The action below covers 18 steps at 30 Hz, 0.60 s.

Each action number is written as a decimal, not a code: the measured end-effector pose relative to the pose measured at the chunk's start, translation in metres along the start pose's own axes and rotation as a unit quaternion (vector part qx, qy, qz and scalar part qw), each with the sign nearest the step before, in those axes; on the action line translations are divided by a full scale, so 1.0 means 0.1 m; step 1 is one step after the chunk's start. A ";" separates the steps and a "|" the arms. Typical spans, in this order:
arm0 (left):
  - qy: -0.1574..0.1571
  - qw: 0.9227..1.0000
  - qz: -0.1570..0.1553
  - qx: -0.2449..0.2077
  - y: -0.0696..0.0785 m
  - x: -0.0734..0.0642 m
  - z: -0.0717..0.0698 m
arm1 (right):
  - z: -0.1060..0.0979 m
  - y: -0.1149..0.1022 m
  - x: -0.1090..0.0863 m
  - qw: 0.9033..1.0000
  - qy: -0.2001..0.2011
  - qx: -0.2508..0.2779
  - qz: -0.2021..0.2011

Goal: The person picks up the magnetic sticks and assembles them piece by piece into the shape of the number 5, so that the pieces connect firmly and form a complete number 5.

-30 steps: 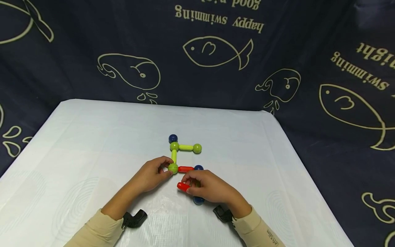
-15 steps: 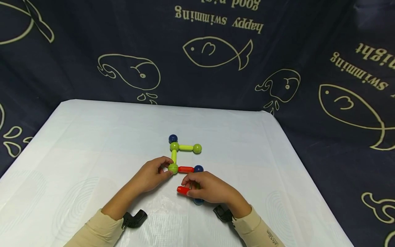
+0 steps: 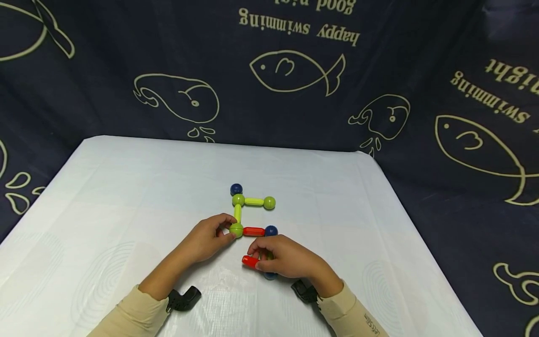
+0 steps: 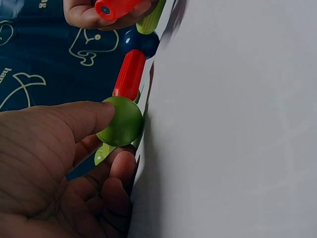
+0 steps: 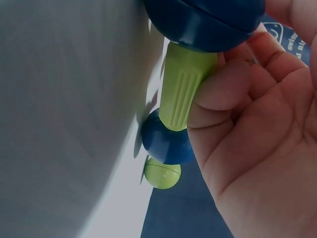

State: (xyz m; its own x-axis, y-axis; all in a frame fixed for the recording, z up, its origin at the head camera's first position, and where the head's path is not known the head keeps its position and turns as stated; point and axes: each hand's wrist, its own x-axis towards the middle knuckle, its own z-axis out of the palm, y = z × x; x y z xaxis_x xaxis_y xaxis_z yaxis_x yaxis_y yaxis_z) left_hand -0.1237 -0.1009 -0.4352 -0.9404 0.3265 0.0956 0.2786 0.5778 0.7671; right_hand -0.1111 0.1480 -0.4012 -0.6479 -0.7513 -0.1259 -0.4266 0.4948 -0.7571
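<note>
My left hand point(image 3: 212, 238) pinches a green ball point(image 3: 236, 230) at the corner of a ball-and-rod construction on the table. From that ball a red rod point(image 3: 253, 231) runs right to a blue ball point(image 3: 271, 230). A yellow-green rod point(image 3: 237, 213) leads from it to the far green ball point(image 3: 238, 200). My right hand point(image 3: 286, 255) holds a loose red rod point(image 3: 250, 261) by one end, the other end pointing left. Under this hand, a green rod point(image 5: 183, 89) joins two blue balls, the nearer blue ball point(image 5: 208, 20) large in the right wrist view.
Beyond the far corner ball sits another blue ball point(image 3: 236, 189). A yellow-green rod point(image 3: 254, 201) extends right to an end green ball point(image 3: 269, 202). The white-covered table point(image 3: 139, 187) meets a dark fish-print cloth point(image 3: 294, 117) at the back.
My right hand has come slightly nearer the front with the loose red rod, which now covers less of the gap by the joined rod. My left hand has stayed on the green ball.
</note>
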 end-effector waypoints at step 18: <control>-0.002 1.000 -0.002 0.002 0.00 -0.01 0.01 | -0.14 0.02 -0.20 0.999 0.034 -0.014 0.007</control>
State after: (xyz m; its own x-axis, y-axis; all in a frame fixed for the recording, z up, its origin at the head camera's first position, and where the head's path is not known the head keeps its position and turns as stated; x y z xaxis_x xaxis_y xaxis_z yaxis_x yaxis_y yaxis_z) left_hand -0.1228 -0.1006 -0.4354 -0.9407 0.3273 0.0896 0.2753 0.5815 0.7656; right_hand -0.1081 0.1702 -0.3914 -0.6956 -0.7125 -0.0920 -0.4337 0.5185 -0.7369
